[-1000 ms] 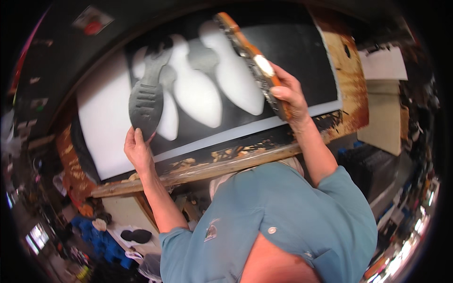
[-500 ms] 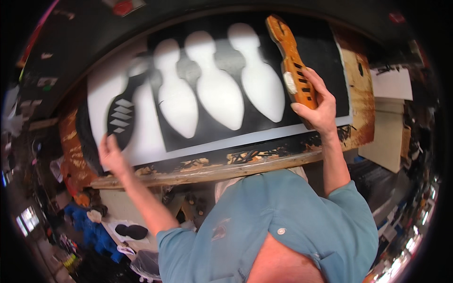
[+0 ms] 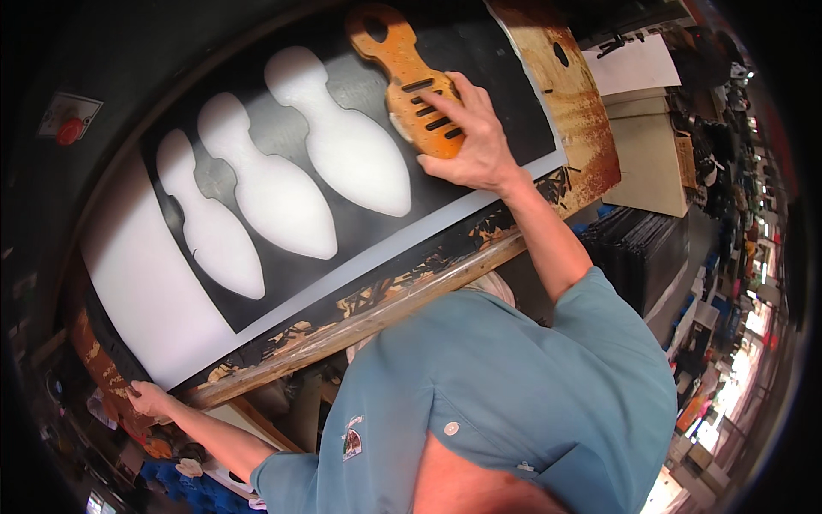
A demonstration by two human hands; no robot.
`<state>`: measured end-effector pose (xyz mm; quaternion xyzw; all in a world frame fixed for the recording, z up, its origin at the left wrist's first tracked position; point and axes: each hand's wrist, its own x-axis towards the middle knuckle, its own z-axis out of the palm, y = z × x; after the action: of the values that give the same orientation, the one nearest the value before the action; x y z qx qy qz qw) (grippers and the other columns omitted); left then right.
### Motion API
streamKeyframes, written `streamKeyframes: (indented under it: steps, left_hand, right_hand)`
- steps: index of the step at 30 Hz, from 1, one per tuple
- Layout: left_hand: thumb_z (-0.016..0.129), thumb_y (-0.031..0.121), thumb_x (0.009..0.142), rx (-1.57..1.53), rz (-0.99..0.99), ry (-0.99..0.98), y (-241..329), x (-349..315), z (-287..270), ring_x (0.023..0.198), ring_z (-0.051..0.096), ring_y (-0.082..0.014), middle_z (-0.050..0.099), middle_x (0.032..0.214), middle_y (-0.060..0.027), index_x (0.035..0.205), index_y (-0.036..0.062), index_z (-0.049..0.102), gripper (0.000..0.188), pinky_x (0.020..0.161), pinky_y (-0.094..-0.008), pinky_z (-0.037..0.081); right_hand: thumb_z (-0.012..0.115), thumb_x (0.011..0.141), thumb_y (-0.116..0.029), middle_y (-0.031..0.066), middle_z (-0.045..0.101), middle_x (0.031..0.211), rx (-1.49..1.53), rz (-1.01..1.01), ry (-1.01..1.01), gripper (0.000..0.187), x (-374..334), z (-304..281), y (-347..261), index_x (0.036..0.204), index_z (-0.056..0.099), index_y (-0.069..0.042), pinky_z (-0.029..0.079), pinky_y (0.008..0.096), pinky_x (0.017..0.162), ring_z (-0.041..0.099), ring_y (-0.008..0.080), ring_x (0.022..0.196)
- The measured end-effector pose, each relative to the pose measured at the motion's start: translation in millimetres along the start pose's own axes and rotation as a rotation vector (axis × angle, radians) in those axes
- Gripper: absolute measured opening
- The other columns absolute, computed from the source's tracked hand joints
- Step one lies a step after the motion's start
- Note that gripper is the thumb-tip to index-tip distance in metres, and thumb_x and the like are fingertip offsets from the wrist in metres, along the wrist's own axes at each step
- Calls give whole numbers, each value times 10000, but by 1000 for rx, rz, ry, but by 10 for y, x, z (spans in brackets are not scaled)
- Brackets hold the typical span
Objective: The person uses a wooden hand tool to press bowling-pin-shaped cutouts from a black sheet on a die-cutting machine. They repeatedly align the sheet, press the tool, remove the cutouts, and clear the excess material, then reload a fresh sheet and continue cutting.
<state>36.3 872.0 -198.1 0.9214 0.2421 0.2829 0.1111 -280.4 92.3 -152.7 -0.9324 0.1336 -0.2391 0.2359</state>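
Observation:
My right hand (image 3: 471,137) grips an orange, sole-shaped cutting die (image 3: 401,64), its thumb at the near edge and its fingers spread over the face. The die has several dark slots and a dark oval hole at its far end. It is over a black sheet (image 3: 514,111), right of three sole-shaped cutouts (image 3: 355,163) that show white underneath. At the table's near left corner, my left hand (image 3: 151,399) has its fingers curled in; whatever they hold, if anything, is hidden.
A white board (image 3: 141,274) lies under the black sheet. Dark scraps (image 3: 368,295) litter the strip by the wooden front rail (image 3: 342,343). A red button (image 3: 68,130) sits on the machine at the far left. Dark stacked sheets (image 3: 638,257) stand beyond the table's right.
My left hand has moved from the white board to the near left corner; the black sole piece it touched is out of sight. The die in my right hand has turned its slotted face up.

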Motion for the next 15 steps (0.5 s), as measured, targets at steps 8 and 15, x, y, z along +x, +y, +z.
streamKeyframes:
  steps: [8,15]
  left_hand:
    - [573,220,1146,-697,492,-411,2141,-2232,-802,1149,698,-216,765,1262,-134,1337,-12,729,338,1032,-329,526]
    - [802,-16,892,-953,1229,-696,2694,-4448,-1628,747,699,-326,720,863,-146,871,28,675,136,689,-412,574]
  right_hand:
    - [936,676,-356,342,429,1603,-11,32,120,889,-176,113,-36,1445,650,-13,466,508,1160,512,480,1370]
    - [883,678,-310,322,488,1559,30,59,220,778,-253,288,-91,1362,706,16,465,493,1161,528,470,1343]
